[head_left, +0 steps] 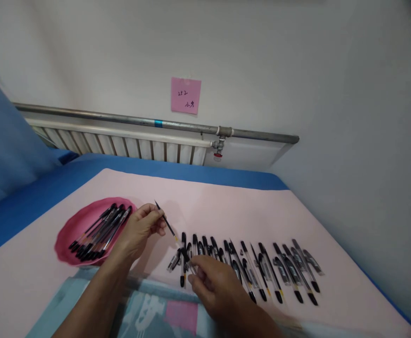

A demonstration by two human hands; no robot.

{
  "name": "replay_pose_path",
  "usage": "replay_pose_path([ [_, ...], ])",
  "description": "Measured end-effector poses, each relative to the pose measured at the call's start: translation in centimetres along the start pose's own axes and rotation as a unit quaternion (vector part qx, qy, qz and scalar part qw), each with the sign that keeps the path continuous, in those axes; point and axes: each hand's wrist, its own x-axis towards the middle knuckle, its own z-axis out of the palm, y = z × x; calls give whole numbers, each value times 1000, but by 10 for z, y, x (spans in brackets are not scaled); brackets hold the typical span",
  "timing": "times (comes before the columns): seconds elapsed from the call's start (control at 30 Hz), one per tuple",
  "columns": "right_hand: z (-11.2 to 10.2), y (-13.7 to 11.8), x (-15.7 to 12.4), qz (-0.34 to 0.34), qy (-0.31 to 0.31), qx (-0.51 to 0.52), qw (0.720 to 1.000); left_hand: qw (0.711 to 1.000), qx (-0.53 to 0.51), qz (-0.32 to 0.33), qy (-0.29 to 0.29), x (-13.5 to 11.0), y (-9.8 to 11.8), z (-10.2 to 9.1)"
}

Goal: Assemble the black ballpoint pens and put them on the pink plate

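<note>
My left hand (148, 224) is closed in a pinch on a thin black pen refill (166, 222), its point tilted up to the left and its yellowish end slanting down toward my right hand. Fingers bent together, my right hand (216, 281) grips what looks like a clear pen barrel (192, 267); it is blurred and partly hidden by the fingers. Around that hand lie loose pen parts in a row: clear barrels with black ends, black caps (281, 270) and dark refills (258, 263). Whether the refill touches the barrel, I cannot tell.
A pink oval basket (60, 241) left of my left hand holds several pens (102, 230). Pale pink sheeting (226, 202) covers the blue surface (191, 172). Behind stand a radiator (138, 148), a metal pipe (121, 118) and a wall with a pink note (186, 96).
</note>
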Motion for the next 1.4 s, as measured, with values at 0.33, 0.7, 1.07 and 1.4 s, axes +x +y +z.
replay_pose_path([
  [0.33, 0, 1, 0, 1, 2, 17, 1000, 1000, -5, -3, 2, -3, 2, 1],
  [0.7, 2, 3, 0, -12, 13, 1, 1000, 1000, -3, 1, 1, -2, 0, 0],
  [1.07, 0, 0, -1, -12, 6, -11, 1000, 1000, 1, -4, 4, -3, 2, 2],
  [1.4, -1, 1, 0, -15, 5, -11, 1000, 1000, -2, -5, 1, -2, 1, 1],
])
